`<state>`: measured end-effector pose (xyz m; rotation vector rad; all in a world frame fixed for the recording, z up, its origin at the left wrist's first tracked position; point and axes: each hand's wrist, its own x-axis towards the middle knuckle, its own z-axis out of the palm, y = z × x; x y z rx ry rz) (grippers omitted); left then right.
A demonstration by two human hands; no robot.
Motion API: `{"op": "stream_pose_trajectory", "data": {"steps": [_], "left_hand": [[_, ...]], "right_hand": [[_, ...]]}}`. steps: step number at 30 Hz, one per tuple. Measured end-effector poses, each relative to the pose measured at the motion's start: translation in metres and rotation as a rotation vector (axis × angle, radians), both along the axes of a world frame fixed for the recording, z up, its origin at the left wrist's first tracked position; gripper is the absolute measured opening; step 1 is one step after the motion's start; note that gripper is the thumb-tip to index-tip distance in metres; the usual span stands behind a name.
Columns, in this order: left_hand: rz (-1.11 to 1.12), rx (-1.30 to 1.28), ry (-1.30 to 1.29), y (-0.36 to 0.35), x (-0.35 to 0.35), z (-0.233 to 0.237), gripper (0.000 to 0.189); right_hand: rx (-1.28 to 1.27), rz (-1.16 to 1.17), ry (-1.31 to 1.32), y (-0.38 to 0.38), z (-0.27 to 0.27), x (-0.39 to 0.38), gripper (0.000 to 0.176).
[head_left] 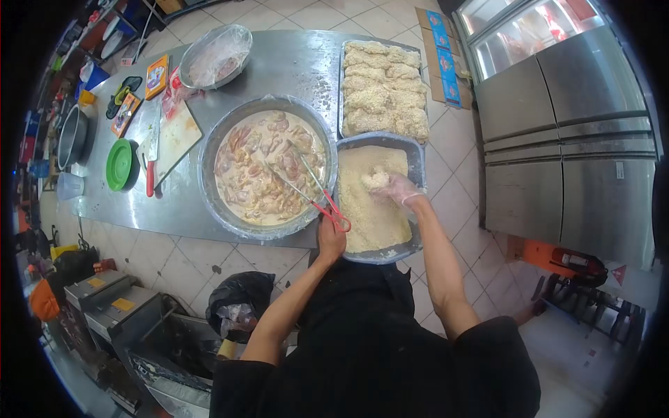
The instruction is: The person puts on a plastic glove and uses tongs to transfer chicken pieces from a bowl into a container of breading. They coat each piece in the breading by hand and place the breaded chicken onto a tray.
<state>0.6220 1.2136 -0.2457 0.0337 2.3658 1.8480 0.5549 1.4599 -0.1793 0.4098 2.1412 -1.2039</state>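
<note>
My left hand (332,237) is closed at the red handles of the metal tongs (311,182), by the near rim of a large round basin (208,198). The tongs' tips lie over raw chicken pieces (254,167) in a pale, milky liquid. My right hand (402,189) wears a clear plastic glove, and its fingers are closed on a crumb-coated chicken piece (376,180). That hand is inside a grey tub (416,155) of pale breadcrumbs (373,226). Behind the tub, rows of coated chicken pieces (383,87) fill a tray.
A plastic-covered bowl (219,59) stands at the far left of the steel table (293,56). Nearby are a cutting board (182,136), a red-handled knife (151,160) and a green plate (120,165). A steel fridge (585,132) stands right; a black bag (240,299) sits below left.
</note>
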Motion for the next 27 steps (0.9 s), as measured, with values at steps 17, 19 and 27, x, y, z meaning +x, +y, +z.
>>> {"op": "stream_pose_trajectory", "data": {"steps": [17,19,27], "left_hand": [[-0.046,-0.029,-0.125,-0.004,0.001,0.003,0.024],[-0.046,-0.012,-0.151,-0.004,0.003,0.000,0.023],[-0.034,-0.142,-0.018,-0.011,0.008,-0.027,0.020]], "right_hand": [[-0.298,-0.394,0.447,0.013,0.023,0.022,0.049],[-0.287,-0.564,0.358,0.003,0.012,0.013,0.049],[-0.203,-0.338,0.408,0.013,-0.019,-0.017,0.053]]}}
